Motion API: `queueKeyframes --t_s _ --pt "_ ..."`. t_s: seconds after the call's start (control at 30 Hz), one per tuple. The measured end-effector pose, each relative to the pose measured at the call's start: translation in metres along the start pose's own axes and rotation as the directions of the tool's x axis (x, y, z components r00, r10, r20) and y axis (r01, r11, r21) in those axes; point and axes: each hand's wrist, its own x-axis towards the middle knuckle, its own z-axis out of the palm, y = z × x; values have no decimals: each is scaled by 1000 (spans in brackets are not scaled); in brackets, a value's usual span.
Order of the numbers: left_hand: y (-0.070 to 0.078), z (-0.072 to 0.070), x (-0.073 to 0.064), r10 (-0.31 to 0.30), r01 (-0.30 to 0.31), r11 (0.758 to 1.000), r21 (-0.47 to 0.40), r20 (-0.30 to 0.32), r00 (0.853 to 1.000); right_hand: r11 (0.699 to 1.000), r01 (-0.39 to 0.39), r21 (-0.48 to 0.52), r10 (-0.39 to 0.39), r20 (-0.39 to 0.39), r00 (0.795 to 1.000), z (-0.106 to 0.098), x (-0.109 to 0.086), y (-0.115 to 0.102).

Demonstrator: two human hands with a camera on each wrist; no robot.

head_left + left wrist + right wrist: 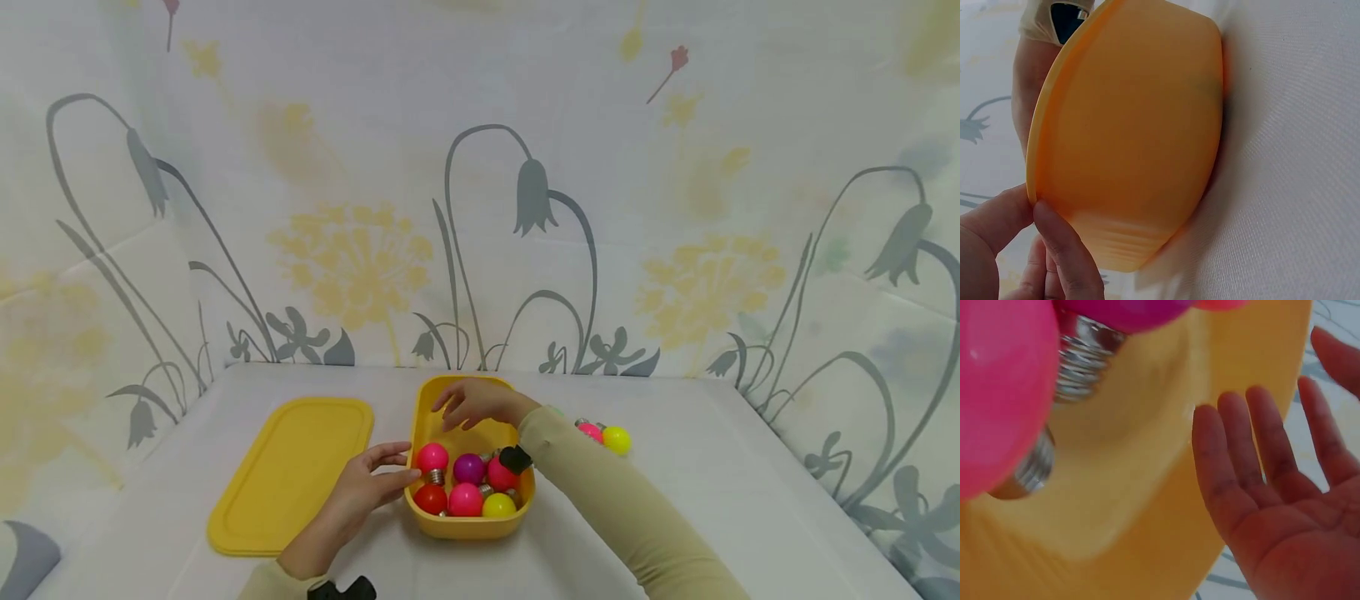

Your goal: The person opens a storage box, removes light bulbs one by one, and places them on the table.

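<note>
A yellow plastic container (467, 528) stands on the white table with several colored light bulbs in its near part. Among them are a purple bulb (468, 468), a red bulb (431, 499), a pink bulb (465, 500) and a yellow bulb (498, 506). My left hand (366, 483) pinches the container's left rim between thumb and finger, and the left wrist view shows the outer wall (1135, 125) beside those fingers. Over the far part of the container hovers my right hand (483, 402). Its palm (1310, 537) faces the right wrist camera, fingers extended, holding nothing.
A flat yellow lid (292, 475) lies left of the container. Beyond the right forearm, a pink bulb (591, 431) and another yellow bulb (617, 440) lie on the table, partly screened by the sleeve (600, 492). A flower-patterned cloth (480, 275) hangs behind the table.
</note>
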Motion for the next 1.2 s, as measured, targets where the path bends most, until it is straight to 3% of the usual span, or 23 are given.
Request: queueKeyframes --t_s 0.3,0.43,0.87,1.2 --pt "-2 0 1 11 -11 1000 -23 4 1000 993 23 -118 3 211 977 13 -1 0" --pt "-2 -2 1 3 -3 1000 0 11 1000 993 23 -118 6 239 971 18 -1 0" --pt "-2 -1 2 1 -1 1000 4 14 1000 985 59 -161 -36 143 989 22 -3 -3" --pt "0 -1 1 -8 8 1000 9 6 1000 994 27 -108 -26 9 1000 12 -18 -6"
